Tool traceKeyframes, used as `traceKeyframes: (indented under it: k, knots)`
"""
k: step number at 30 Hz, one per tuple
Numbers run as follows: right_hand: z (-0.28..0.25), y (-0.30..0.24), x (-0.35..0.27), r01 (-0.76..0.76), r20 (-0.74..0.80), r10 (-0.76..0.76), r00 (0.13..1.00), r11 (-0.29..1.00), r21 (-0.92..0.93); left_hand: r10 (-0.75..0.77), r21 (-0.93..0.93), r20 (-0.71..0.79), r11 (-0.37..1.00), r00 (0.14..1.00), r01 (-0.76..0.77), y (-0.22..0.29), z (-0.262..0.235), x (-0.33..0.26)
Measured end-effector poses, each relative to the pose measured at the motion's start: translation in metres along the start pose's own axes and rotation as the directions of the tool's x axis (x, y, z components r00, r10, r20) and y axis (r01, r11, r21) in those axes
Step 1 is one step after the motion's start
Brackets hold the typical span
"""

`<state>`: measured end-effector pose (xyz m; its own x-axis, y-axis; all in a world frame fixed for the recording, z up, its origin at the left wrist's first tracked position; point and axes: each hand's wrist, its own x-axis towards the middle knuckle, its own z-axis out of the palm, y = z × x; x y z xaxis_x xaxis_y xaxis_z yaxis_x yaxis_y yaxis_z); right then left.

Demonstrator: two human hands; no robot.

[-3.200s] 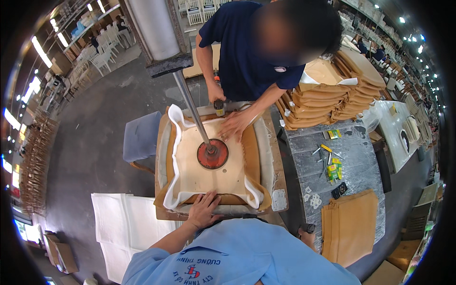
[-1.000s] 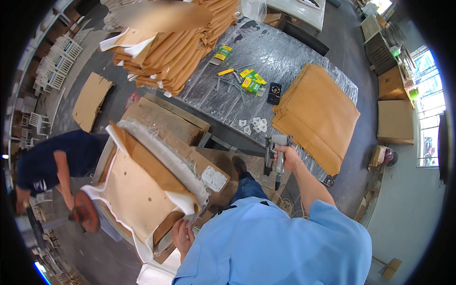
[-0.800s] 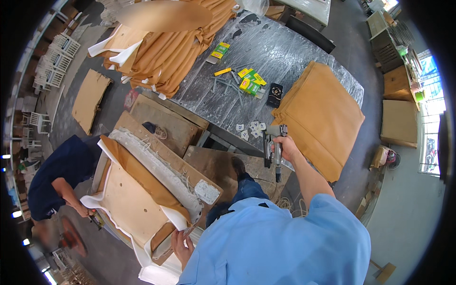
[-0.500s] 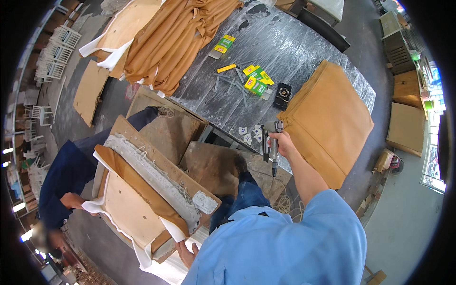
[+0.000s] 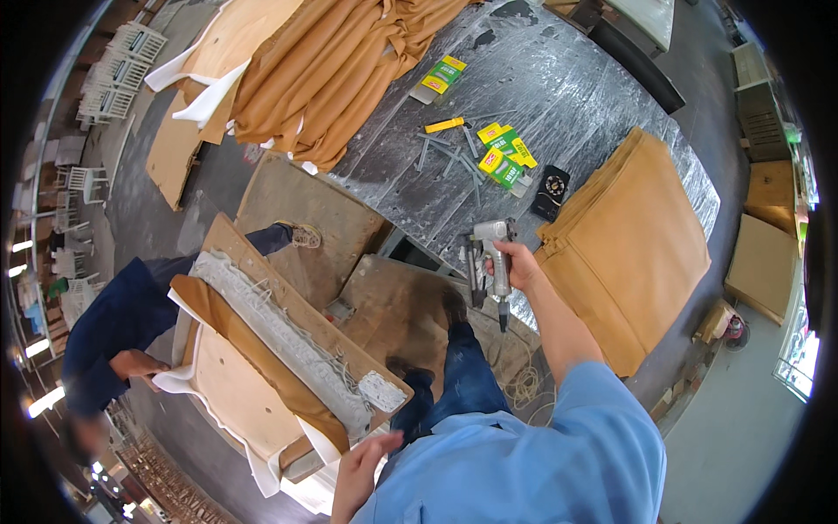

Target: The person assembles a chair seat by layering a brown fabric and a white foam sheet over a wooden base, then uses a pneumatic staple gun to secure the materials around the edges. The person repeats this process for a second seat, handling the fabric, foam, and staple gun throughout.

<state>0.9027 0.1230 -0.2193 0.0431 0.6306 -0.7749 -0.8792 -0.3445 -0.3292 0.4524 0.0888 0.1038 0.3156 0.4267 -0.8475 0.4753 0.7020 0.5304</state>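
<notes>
We are standing beside large grey plastic-covered worktable (image 5: 559,96), heaped tan fabric (image 5: 349,61) lying at far end, flat stack of tan leather panels (image 5: 642,244) at right. Tilted wooden seat frame with cream padding (image 5: 262,349) resting at our left; we are touching its near corner with open left hand (image 5: 358,472). Our right hand (image 5: 521,266) is gripping grey pneumatic staple gun (image 5: 489,262) at table edge. Green-yellow staple boxes (image 5: 504,159) sitting just beyond it

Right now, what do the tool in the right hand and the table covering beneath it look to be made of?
The grey pistol-shaped staple gun in the right hand looks like dull cast metal, going by its matte silver body. The wrinkled grey table covering seems to be shiny plastic sheeting, since it creases and glints.
</notes>
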Motion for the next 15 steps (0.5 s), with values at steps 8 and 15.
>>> traceKeyframes:
  k: [8, 15]
  knots:
    - [0.095, 0.029, -0.063, 0.075, 0.353, -0.102, 0.930, 0.993, 0.091, 0.218, -0.429, 0.061, 0.887, 0.974, -0.172, 0.079, 0.106, 0.194]
    - [0.124, 0.034, -0.048, -0.006, 0.200, 0.003, 0.980, 1.000, 0.017, 0.203, -0.506, 0.222, 0.860, 0.954, -0.066, 0.090, 0.102, 0.216]
